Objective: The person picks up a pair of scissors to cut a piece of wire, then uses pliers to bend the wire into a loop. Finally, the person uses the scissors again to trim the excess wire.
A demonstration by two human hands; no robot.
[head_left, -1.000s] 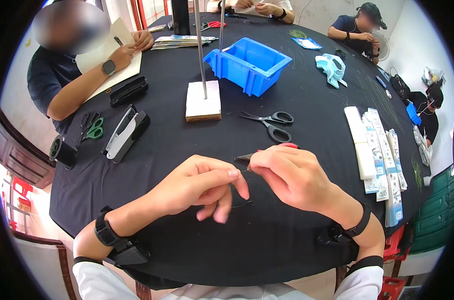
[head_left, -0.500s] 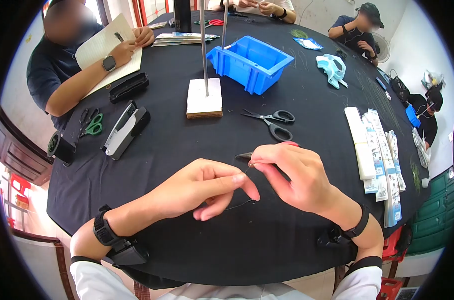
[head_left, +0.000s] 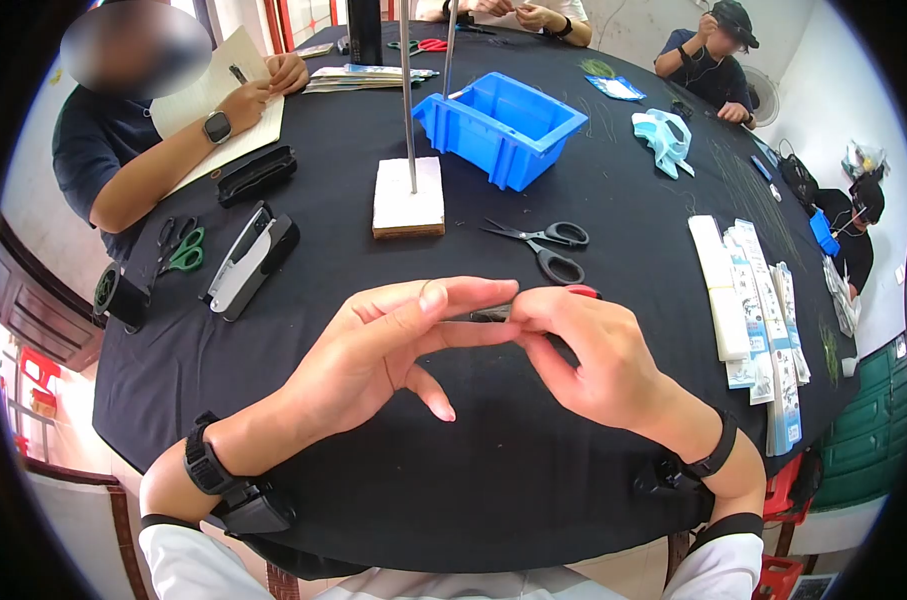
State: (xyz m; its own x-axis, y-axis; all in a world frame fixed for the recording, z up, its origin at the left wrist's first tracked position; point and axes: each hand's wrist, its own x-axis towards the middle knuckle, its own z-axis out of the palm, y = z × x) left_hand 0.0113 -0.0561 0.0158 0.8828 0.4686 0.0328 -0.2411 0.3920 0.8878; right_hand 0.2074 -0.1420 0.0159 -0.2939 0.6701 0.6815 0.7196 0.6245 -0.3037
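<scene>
My left hand (head_left: 368,345) is at the centre, its thumb pressed to the index finger on a thin dark line (head_left: 387,366); the other fingers are stretched out. The line is faint and shows only in parts. My right hand (head_left: 603,350) pinches the line's end, its fingertips touching a fingertip of my left hand. Whatever else lies in that pinch is hidden. Behind my right hand lies a tool with a dark tip (head_left: 490,314) and a red handle, mostly covered. Black scissors (head_left: 548,240) lie open beyond it.
A white block (head_left: 408,205) holds a metal rod beside a blue bin (head_left: 503,130). To the left are a stapler (head_left: 251,262), green scissors (head_left: 186,250) and a black case (head_left: 258,175). Packets (head_left: 763,330) lie right. Several people sit around the table; one holds a notebook (head_left: 213,100).
My left hand has turned and lifted, its fingers now stretching towards my right fingertips. My right hand has shifted slightly right. The person at the back right has raised one hand and lowered the other.
</scene>
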